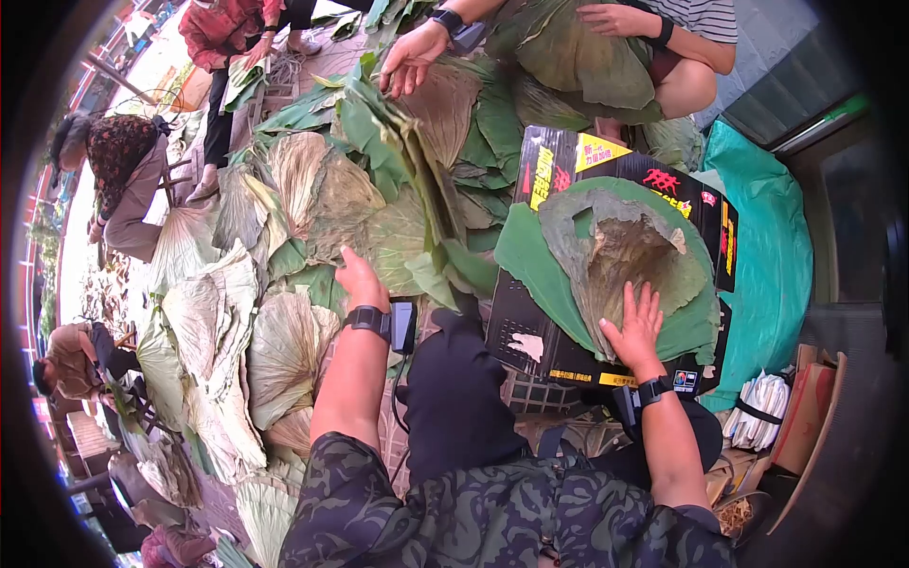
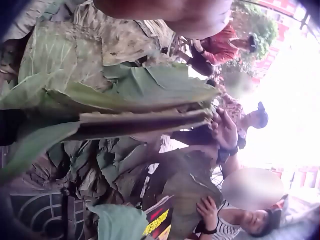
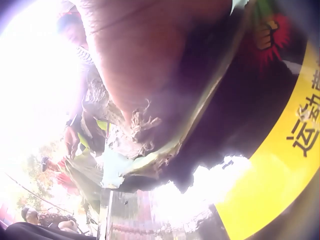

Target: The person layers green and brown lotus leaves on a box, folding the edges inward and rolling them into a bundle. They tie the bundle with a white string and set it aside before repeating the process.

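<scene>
My left hand is held above the spread leaves, apart from a folded bundle of large green leaves that stands on edge to its right. Another person's hand is at the bundle's top end. In the left wrist view the bundle lies across the middle, below part of my hand. My right hand rests with spread fingers on a stack of leaves, a brownish dry leaf over green ones, on a black printed box. The right wrist view shows that hand close up.
Dry and green leaves cover the ground to the left. A person in a striped shirt sits ahead beside large leaves; several others are at the left. A green sheet and stacked papers stand right of the box.
</scene>
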The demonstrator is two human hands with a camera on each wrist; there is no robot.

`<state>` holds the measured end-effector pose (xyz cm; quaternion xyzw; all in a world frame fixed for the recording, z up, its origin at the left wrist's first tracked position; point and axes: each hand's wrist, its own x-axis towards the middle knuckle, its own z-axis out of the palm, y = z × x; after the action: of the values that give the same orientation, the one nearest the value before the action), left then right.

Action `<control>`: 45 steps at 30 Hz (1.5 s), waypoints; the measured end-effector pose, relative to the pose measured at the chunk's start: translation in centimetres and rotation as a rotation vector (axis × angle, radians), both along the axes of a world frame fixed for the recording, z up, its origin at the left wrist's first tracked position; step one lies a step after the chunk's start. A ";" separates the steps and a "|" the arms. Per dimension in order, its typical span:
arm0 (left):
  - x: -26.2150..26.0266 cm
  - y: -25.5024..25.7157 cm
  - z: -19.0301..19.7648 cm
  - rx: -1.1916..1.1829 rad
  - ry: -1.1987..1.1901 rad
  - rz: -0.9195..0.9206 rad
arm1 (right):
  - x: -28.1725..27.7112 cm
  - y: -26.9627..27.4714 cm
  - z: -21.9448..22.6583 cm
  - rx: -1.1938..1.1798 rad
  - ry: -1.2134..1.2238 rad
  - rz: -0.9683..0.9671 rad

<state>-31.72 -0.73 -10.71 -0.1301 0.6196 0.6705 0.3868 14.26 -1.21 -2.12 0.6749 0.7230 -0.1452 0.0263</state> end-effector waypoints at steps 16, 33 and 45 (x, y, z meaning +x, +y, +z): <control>-6.6 5.3 -2.1 -0.124 0.158 -0.086 | 0.3 -0.2 -0.8 0.040 -0.001 0.046; -2.3 -3.1 27.7 0.165 1.591 -0.503 | -0.3 -0.1 -0.3 0.106 0.041 -0.015; 15.2 -7.6 42.4 0.317 2.146 -0.755 | -0.2 3.7 5.0 0.062 -0.085 0.239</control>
<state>-16.55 -8.36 31.69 0.7526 0.5382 0.3475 -0.1521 14.06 2.44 2.88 0.5898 0.8007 -0.0899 0.0534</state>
